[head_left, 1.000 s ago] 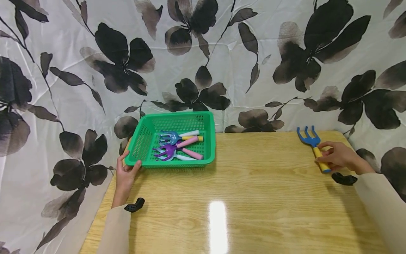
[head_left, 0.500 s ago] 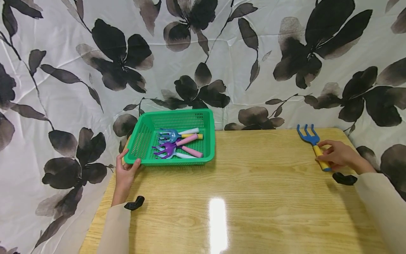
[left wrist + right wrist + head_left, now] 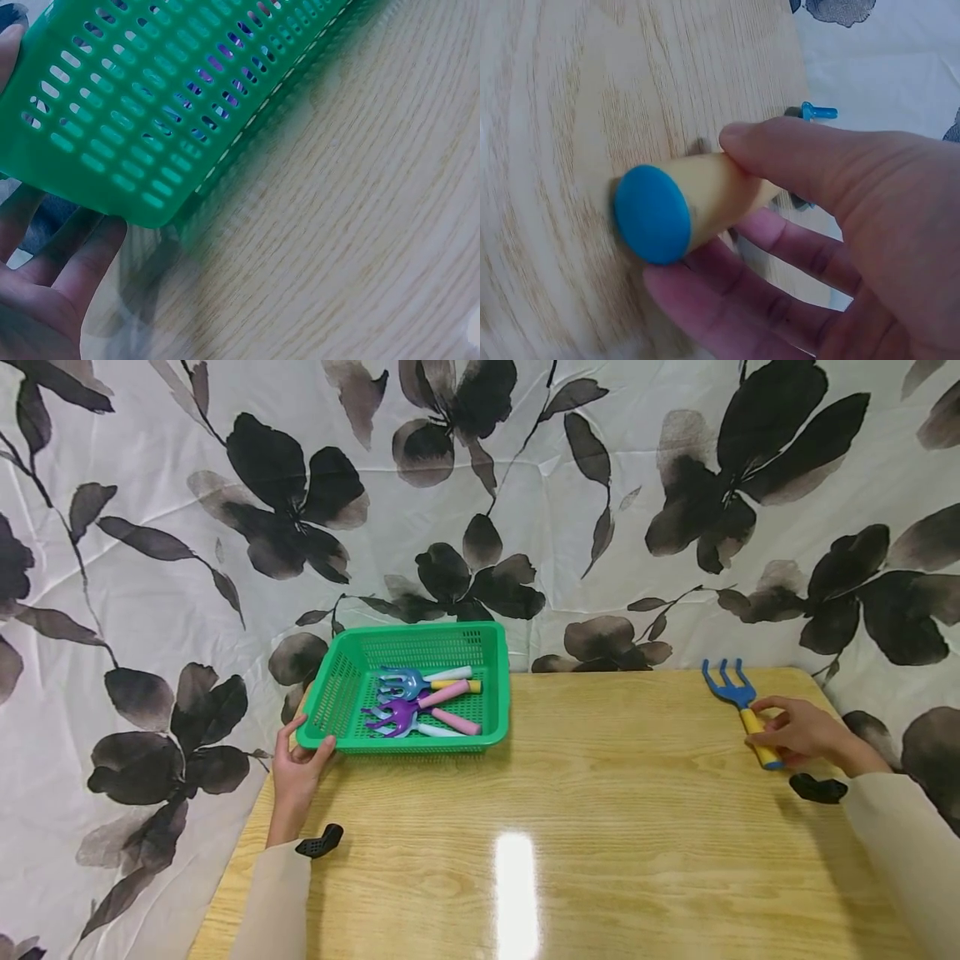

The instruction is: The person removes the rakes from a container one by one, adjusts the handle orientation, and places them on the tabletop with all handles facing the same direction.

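Observation:
A green plastic basket (image 3: 495, 693) stands at the back left, holding several small toy garden forks (image 3: 401, 714) with blue, purple and pale heads. My left hand (image 3: 296, 781) grips its near left corner, thumb on the front side and fingers round the left end. In the left wrist view, fingertips (image 3: 109, 232) touch the basket's slotted wall (image 3: 124, 150). At the far right, a blue three-pronged toy garden fork (image 3: 750, 718) with a yellow handle lies on the table. My right hand (image 3: 806, 731) pinches that handle, its blue end cap (image 3: 652, 214) facing the right wrist camera.
The wooden table (image 3: 600, 777) has its back edge against a white curtain (image 3: 570, 527) with dark flowers. More of this cloth hangs past the table's left and right edges. A bright light reflection (image 3: 516, 893) shows near the front middle.
Both hands keep their holds, on the basket and the toy garden fork. Only the head view shifts slightly.

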`<action>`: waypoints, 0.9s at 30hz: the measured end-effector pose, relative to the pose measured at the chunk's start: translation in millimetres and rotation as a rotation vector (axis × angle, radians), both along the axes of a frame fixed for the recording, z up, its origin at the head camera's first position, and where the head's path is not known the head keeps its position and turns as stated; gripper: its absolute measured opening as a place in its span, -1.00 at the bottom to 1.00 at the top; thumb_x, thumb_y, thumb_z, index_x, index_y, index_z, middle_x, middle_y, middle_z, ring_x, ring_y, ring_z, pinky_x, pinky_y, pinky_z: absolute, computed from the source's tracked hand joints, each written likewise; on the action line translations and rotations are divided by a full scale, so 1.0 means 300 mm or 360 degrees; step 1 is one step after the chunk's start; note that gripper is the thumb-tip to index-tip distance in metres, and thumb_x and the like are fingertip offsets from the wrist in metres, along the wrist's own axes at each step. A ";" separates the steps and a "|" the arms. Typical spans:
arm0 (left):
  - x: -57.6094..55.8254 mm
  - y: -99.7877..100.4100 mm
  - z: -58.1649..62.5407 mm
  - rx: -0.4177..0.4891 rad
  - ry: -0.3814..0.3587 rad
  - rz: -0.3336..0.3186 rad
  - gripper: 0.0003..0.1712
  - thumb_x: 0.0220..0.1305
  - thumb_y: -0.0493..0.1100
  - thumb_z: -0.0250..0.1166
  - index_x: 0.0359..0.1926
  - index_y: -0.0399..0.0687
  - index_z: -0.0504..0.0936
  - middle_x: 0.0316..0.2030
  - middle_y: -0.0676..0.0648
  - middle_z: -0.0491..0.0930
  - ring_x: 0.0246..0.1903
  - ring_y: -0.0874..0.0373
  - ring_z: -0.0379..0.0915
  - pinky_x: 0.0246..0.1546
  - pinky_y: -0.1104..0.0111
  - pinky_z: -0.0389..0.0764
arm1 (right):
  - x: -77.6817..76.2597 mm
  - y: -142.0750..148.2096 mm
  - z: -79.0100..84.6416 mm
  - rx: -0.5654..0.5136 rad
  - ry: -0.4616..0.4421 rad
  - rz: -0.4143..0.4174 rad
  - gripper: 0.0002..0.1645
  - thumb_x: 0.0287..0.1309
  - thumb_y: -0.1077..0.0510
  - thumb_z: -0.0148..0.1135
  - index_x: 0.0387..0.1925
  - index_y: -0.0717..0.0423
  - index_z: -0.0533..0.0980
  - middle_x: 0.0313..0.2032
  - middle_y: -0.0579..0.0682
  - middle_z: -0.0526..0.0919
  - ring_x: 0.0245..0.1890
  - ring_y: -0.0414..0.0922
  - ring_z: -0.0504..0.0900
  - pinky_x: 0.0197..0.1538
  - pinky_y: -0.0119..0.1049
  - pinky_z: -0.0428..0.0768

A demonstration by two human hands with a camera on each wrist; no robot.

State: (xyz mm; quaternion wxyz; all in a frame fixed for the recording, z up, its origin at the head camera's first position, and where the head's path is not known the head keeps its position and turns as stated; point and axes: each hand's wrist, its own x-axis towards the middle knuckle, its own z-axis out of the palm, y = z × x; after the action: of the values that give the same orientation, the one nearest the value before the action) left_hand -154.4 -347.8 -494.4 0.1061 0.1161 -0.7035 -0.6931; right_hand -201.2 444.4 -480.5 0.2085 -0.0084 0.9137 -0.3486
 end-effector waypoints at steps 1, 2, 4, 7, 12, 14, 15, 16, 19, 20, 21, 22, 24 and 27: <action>0.002 0.000 -0.001 -0.0004 0.0001 0.0000 -0.14 0.32 -0.24 0.45 0.53 0.09 0.24 -0.13 0.05 0.72 -0.08 0.31 0.66 -0.05 0.48 0.65 | 0.000 -0.001 0.004 -0.0004 -0.0015 0.0007 -0.03 0.31 0.02 0.41 0.42 0.46 0.09 -0.16 0.23 0.59 -0.38 0.00 0.68 -0.37 -0.04 0.74; 0.004 0.000 -0.004 -0.0001 0.0002 -0.0001 -0.14 0.31 -0.24 0.45 0.53 0.08 0.24 -0.17 0.09 0.73 -0.09 0.31 0.67 -0.05 0.48 0.65 | -0.001 -0.003 0.011 -0.0006 -0.0029 0.0015 -0.02 0.32 0.01 0.41 0.43 0.45 0.07 -0.14 0.25 0.59 -0.37 0.00 0.69 -0.36 -0.03 0.75; 0.006 -0.002 -0.013 -0.0001 0.0006 -0.0006 -0.14 0.32 -0.23 0.45 0.53 0.09 0.24 -0.17 0.13 0.73 -0.08 0.31 0.66 -0.05 0.50 0.64 | -0.007 -0.012 0.034 0.0026 -0.0019 0.0067 -0.01 0.33 0.00 0.40 0.44 0.44 0.05 -0.11 0.35 0.59 -0.35 0.04 0.71 -0.37 -0.02 0.74; 0.009 -0.004 -0.025 -0.0039 0.0019 -0.0019 -0.16 0.34 -0.19 0.43 0.53 0.14 0.23 -0.14 0.14 0.73 -0.05 0.33 0.65 -0.03 0.52 0.62 | -0.030 -0.038 0.089 0.0063 0.0020 0.0164 -0.03 0.36 0.02 0.37 0.45 0.43 0.04 -0.02 0.48 0.55 -0.27 0.12 0.73 -0.36 0.00 0.74; 0.009 -0.010 -0.036 -0.0077 0.0056 -0.0042 -0.19 0.37 -0.13 0.42 0.52 0.20 0.25 -0.08 0.09 0.69 -0.03 0.30 0.62 0.00 0.51 0.60 | -0.104 -0.124 0.198 0.0129 0.0119 0.0350 -0.17 0.36 0.04 0.37 0.42 0.33 0.18 0.01 0.46 0.57 -0.20 0.17 0.71 -0.37 -0.03 0.75; 0.007 -0.013 -0.039 -0.0090 0.0054 -0.0050 -0.19 0.37 -0.10 0.42 0.52 0.22 0.25 -0.12 0.07 0.69 -0.05 0.28 0.61 -0.01 0.50 0.60 | -0.134 -0.176 0.244 0.0180 0.0139 0.0425 -0.23 0.35 0.04 0.38 0.40 0.27 0.25 0.01 0.40 0.59 -0.23 0.10 0.71 -0.38 -0.06 0.74; 0.006 -0.014 -0.040 -0.0098 0.0049 -0.0051 -0.19 0.37 -0.09 0.42 0.52 0.23 0.24 -0.14 0.06 0.68 -0.06 0.28 0.61 -0.01 0.49 0.61 | -0.148 -0.204 0.267 0.0195 0.0147 0.0468 -0.24 0.35 0.03 0.38 0.39 0.25 0.27 0.02 0.39 0.59 -0.27 0.08 0.71 -0.39 -0.07 0.74; 0.004 -0.015 -0.040 -0.0101 0.0043 -0.0053 -0.19 0.38 -0.08 0.42 0.53 0.24 0.24 -0.15 0.06 0.68 -0.07 0.28 0.61 -0.01 0.49 0.61 | -0.162 -0.235 0.292 0.0222 0.0149 0.0509 -0.24 0.35 0.01 0.38 0.39 0.24 0.27 0.03 0.38 0.60 -0.29 0.04 0.70 -0.39 -0.08 0.74; 0.001 -0.018 -0.041 -0.0095 0.0018 -0.0057 -0.19 0.39 -0.06 0.40 0.53 0.27 0.21 -0.15 0.07 0.68 -0.05 0.28 0.60 0.00 0.49 0.60 | -0.202 -0.332 0.363 0.0248 0.0164 0.0609 -0.23 0.35 0.00 0.38 0.41 0.20 0.28 0.07 0.36 0.59 -0.36 -0.03 0.68 -0.38 -0.11 0.72; 0.001 -0.020 -0.041 -0.0083 0.0009 -0.0064 -0.18 0.40 -0.06 0.39 0.54 0.27 0.20 -0.12 0.07 0.68 -0.03 0.29 0.60 0.00 0.49 0.60 | -0.216 -0.364 0.386 0.0251 0.0175 0.0648 -0.22 0.36 -0.01 0.37 0.43 0.21 0.27 0.08 0.36 0.58 -0.34 -0.03 0.68 -0.37 -0.11 0.72; 0.001 -0.021 -0.041 -0.0070 0.0002 -0.0076 -0.18 0.41 -0.07 0.38 0.55 0.25 0.17 -0.08 0.08 0.67 0.00 0.30 0.60 0.02 0.50 0.59 | -0.229 -0.396 0.408 0.0242 0.0180 0.0677 -0.22 0.37 0.00 0.37 0.44 0.20 0.27 0.09 0.35 0.58 -0.34 -0.01 0.70 -0.36 -0.10 0.71; 0.001 -0.022 -0.039 -0.0058 -0.0003 -0.0089 -0.17 0.42 -0.08 0.36 0.57 0.24 0.14 -0.06 0.09 0.67 0.02 0.31 0.59 0.03 0.50 0.59 | -0.241 -0.428 0.430 0.0238 0.0187 0.0699 -0.23 0.37 0.01 0.36 0.45 0.18 0.27 0.09 0.33 0.58 -0.30 0.00 0.71 -0.33 -0.10 0.72; 0.003 -0.023 -0.032 -0.0027 -0.0008 -0.0113 -0.16 0.44 -0.10 0.34 0.58 0.20 0.11 -0.02 0.08 0.65 0.04 0.31 0.59 0.04 0.49 0.59 | -0.266 -0.489 0.468 0.0214 0.0215 0.0749 -0.23 0.38 0.04 0.35 0.46 0.18 0.26 0.10 0.31 0.58 -0.21 0.05 0.73 -0.30 -0.08 0.72; 0.014 -0.017 -0.010 -0.0004 -0.0007 -0.0135 -0.15 0.45 -0.12 0.34 0.59 0.14 0.08 -0.04 0.07 0.66 0.02 0.30 0.60 0.07 0.43 0.60 | -0.300 -0.583 0.516 0.0201 0.0271 0.0802 -0.26 0.37 0.06 0.37 0.45 0.14 0.30 0.11 0.28 0.59 -0.13 0.09 0.73 -0.26 -0.04 0.71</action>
State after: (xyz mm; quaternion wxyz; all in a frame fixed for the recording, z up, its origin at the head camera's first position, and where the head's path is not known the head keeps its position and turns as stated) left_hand -150.2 -352.8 -497.4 0.0752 0.0874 -0.7087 -0.6960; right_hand -291.2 269.5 -325.7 0.2113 -0.2518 0.9170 -0.2262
